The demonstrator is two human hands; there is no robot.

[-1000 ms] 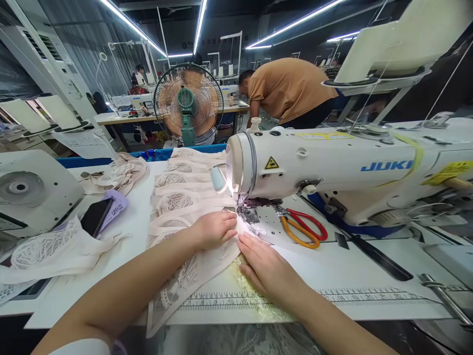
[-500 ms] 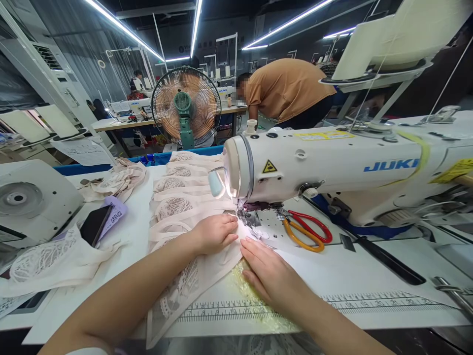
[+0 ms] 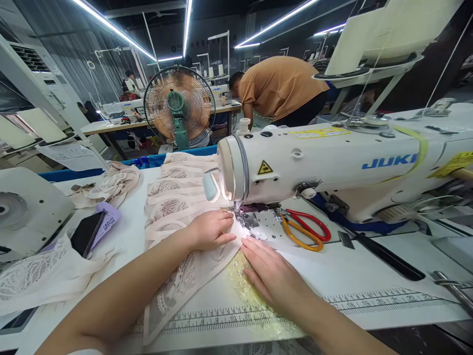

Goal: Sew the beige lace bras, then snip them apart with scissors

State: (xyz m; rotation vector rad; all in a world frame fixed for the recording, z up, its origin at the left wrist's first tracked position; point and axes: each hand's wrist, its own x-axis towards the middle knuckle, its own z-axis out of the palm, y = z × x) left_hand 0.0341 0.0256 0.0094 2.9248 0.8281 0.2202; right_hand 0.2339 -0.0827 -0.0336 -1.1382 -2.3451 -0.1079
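My left hand lies flat on pale beige lace fabric, fingers stretched out and thumb apart, just left of the sewing machine's needle area. My right hand rests with its fingers extended, their tips on the fabric's right edge in front of the presser foot. The white sewing machine lights the cloth under its head. Several joined lace bra pieces trail behind it. Beneath my right hand is crinkled yellowish clear film. The needle itself is too small to make out.
Scissors with red and orange handles lie right of the needle plate, near a black-handled tool. A printed ruler runs along the front edge. At left are a phone and more lace pieces. A fan and a bent-over person are beyond.
The view has shifted slightly to the right, so things sit a little further left. My left thumb and fingers are slightly more apart; both hands stay on the fabric.
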